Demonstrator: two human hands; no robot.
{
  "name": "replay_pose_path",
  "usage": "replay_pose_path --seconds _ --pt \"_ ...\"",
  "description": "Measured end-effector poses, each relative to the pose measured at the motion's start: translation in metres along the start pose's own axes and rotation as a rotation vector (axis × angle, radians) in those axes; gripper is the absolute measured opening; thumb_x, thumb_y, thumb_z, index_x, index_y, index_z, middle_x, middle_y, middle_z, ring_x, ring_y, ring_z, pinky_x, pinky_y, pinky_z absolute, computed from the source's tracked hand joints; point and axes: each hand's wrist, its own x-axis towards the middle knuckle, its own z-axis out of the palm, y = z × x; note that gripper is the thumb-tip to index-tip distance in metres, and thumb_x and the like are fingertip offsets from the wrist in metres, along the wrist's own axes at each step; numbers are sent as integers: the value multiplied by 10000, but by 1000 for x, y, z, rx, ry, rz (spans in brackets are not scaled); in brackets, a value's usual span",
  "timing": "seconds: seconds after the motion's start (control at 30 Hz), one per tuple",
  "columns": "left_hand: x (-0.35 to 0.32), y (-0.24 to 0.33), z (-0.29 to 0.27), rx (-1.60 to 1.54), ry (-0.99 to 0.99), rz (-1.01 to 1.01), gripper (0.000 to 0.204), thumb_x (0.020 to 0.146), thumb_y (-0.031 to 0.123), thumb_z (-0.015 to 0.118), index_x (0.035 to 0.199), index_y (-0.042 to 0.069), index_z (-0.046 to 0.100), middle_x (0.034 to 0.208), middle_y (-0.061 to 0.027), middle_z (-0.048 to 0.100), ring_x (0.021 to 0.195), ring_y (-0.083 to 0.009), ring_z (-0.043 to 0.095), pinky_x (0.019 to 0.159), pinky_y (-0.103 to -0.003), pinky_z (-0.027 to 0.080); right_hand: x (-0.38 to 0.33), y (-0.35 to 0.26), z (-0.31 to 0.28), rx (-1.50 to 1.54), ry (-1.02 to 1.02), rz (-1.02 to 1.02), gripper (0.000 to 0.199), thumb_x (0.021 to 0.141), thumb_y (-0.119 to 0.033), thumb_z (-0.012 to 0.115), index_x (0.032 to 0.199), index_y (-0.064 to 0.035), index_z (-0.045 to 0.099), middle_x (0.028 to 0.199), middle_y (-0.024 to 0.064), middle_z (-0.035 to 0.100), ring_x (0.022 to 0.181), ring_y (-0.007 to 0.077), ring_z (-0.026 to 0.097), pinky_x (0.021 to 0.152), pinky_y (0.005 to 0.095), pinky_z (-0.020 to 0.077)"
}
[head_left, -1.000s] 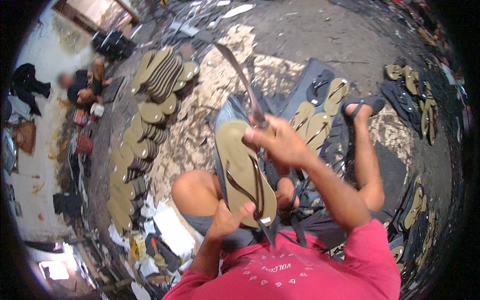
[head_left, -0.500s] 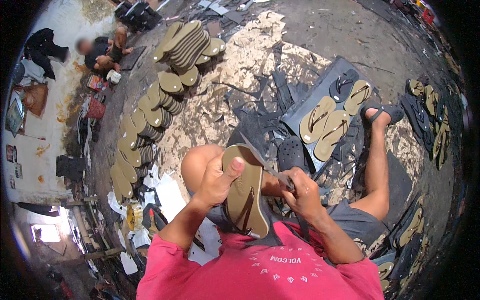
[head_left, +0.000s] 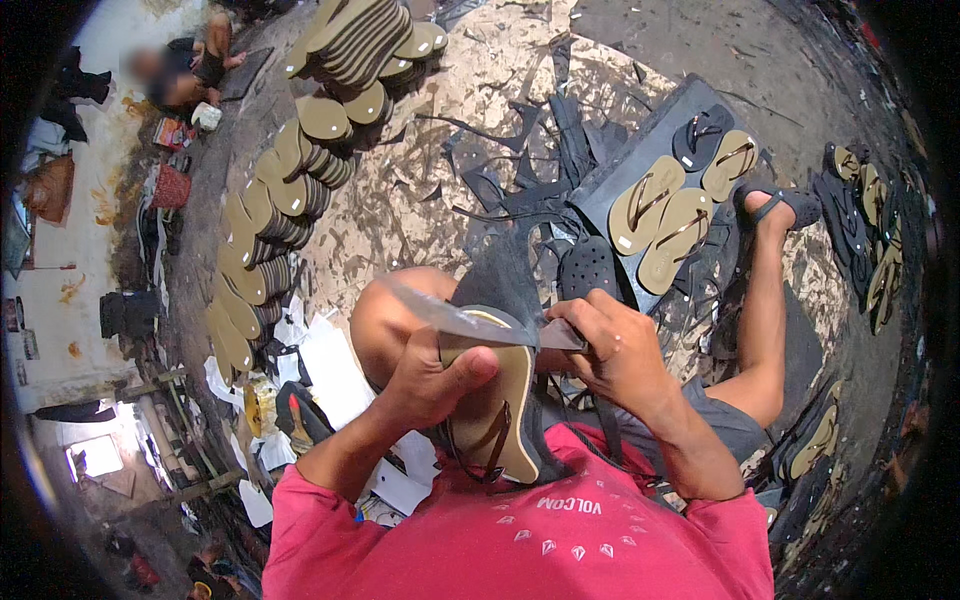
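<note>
The left hand (head_left: 432, 375) holds an olive-tan rubber flip-flop sandal with a dark strap (head_left: 497, 405) against the lap, fingers closed on its edge; the right hand (head_left: 612, 350) grips a long grey metal knife blade (head_left: 462, 322) lying across the sandal's top; finished olive sandals (head_left: 668, 212) lie on a dark mat (head_left: 640, 150) ahead; a small red box (head_left: 172, 131) sits far left on the floor.

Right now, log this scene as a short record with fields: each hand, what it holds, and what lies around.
left hand: grips the olive flip-flop, sole facing up, fingers over its edge
right hand: holds a long knife, blade laid across the flip-flop's top end
finished pairs: three olive flip-flops on a dark mat
left side: rows of stacked olive soles
floor: tan and black offcuts
</note>
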Motion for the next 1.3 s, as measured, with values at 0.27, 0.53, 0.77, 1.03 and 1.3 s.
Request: replay_pose_path --seconds 0.27,0.53,0.77,1.03,1.3 --pt "-13 -5 -2 -60 -72 -156 426 992 326 717 1280 23 634 1151 -27 684 1067 -109 608 917 -304 505 30 -26 -39 -49 -342 -28 264 832 -152 717 1072 -106 620 903 151 622 808 405 681 664 503 555" --pt "8 25 3 334 -414 -337 446 971 376 744 1228 24 648 1080 -39 695 1007 -139 616 886 -334 508 64 -24 -70 58 -762 -164 164 847 -181 669 870 -18 677 846 230 694 814 441 691 719 539 563" --pt "13 4 11 182 -496 -199 594 965 475 719 1248 -38 618 1136 -103 681 1048 -193 613 916 -349 498 52 -3 -78 100 -683 -221 192 800 -157 679 931 -18 681 783 226 681 777 451 673 691 528 532" --pt "38 -4 -30 -800 -563 170 1383 691 974 544 1616 -6 233 1669 -239 256 1531 -428 270 1217 -642 249 -28 34 -116 -175 244 220 453 828 -313 745 1262 -189 712 1228 107 726 1090 423 614 999 497 435" --pt "75 -47 96 -472 599 217 714 920 488 774 1435 104 461 1259 -60 588 1157 -241 601 1012 -468 527 -60 21 22 230 345 273 518 799 -165 809 1288 -110 651 1075 158 685 965 385 701 777 434 573"
